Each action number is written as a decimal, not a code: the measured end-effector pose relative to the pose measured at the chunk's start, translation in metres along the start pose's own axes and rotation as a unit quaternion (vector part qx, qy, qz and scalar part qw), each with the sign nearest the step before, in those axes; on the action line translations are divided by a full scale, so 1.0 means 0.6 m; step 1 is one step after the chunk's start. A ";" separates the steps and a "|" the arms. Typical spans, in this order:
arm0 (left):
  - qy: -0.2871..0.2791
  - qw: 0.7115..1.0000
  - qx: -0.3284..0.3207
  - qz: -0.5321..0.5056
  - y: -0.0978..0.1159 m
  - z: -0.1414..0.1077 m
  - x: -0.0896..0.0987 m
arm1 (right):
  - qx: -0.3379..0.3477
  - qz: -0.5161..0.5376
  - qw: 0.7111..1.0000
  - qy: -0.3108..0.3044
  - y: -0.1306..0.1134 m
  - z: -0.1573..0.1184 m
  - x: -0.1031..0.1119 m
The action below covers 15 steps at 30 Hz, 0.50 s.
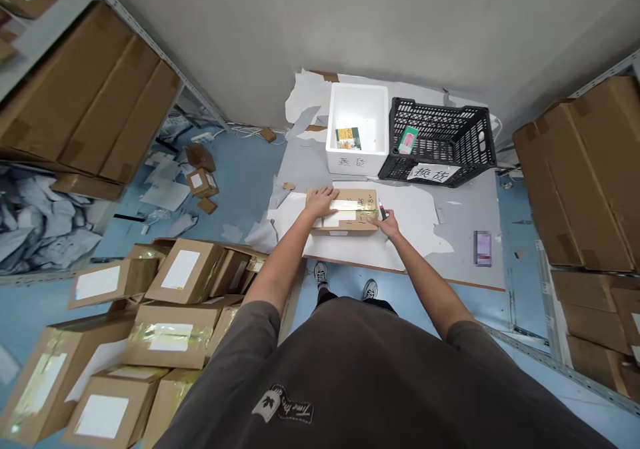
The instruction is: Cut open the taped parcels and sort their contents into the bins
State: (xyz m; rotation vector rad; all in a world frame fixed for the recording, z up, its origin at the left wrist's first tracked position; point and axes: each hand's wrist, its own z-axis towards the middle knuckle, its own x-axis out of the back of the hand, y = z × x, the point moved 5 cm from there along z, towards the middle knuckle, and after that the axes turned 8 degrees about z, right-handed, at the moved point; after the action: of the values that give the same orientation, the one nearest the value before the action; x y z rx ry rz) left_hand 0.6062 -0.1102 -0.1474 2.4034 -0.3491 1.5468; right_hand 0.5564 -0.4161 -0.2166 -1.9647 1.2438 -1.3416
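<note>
A taped cardboard box (357, 224) with a white label and handwritten marks lies in front of me on the worktable. My left hand (323, 203) rests flat on the box's left end, its fingers spread over the top. At the right end, my right hand (387, 223) is closed around a dark marker pen (383, 213) whose light tip points up, away from me. The fingers of that hand also touch the box's right edge.
Behind the box stand a white foam bin (357, 164) and a black plastic crate (434, 174), each holding a small packet. A purple blurred item (483, 247) lies on the right of the table (460, 272). Cartons (167, 335) pile up at left; shelves with big boxes (575, 182) flank both sides.
</note>
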 end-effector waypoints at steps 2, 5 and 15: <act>0.014 1.000 0.024 0.000 -0.019 -0.024 -0.002 | -0.033 -0.007 0.999 0.027 -0.022 0.024 -0.004; 0.046 0.993 0.109 -0.001 -0.029 -0.063 -0.011 | -0.030 -0.084 0.995 0.043 -0.085 0.073 -0.009; -0.001 0.960 0.271 -0.070 0.010 -0.083 -0.044 | 0.059 -0.082 0.994 0.037 -0.162 0.074 -0.052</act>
State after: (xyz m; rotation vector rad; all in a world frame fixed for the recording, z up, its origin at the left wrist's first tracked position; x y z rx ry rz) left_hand 0.5511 -0.0973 -0.1514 2.7448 0.2830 1.7456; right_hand 0.6338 -0.3464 -0.1765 -1.9858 1.0282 -1.5432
